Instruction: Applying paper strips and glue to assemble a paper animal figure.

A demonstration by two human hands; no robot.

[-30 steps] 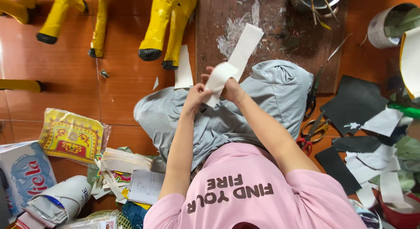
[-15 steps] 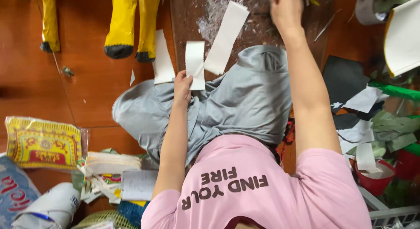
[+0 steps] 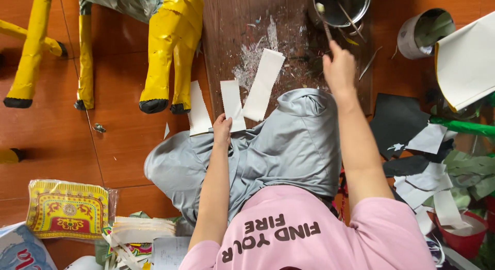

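My left hand point(image 3: 223, 130) rests on my grey-trousered knee and pinches the lower end of a short white paper strip point(image 3: 230, 102). A longer white strip point(image 3: 264, 83) lies beside it on the dark wooden board point(image 3: 227, 33), and another strip point(image 3: 197, 111) lies on the floor to the left. My right hand point(image 3: 339, 68) is stretched forward and grips the stick of a brush point(image 3: 325, 23). The brush tip dips into a metal pot point(image 3: 361, 7) at the far end of the board.
Yellow paper-covered figure legs point(image 3: 172, 53) stand at the left of the board. A grey roll point(image 3: 422, 27), black and white paper scraps point(image 3: 412, 141) and a red bowl point(image 3: 464, 233) lie at the right. A colourful packet point(image 3: 68, 208) and stacked white strips point(image 3: 142, 229) are lower left.
My right hand let go of the paper, reached forward to the metal pot and closed on the brush stick. My left hand kept its short strip and sank onto my knee.
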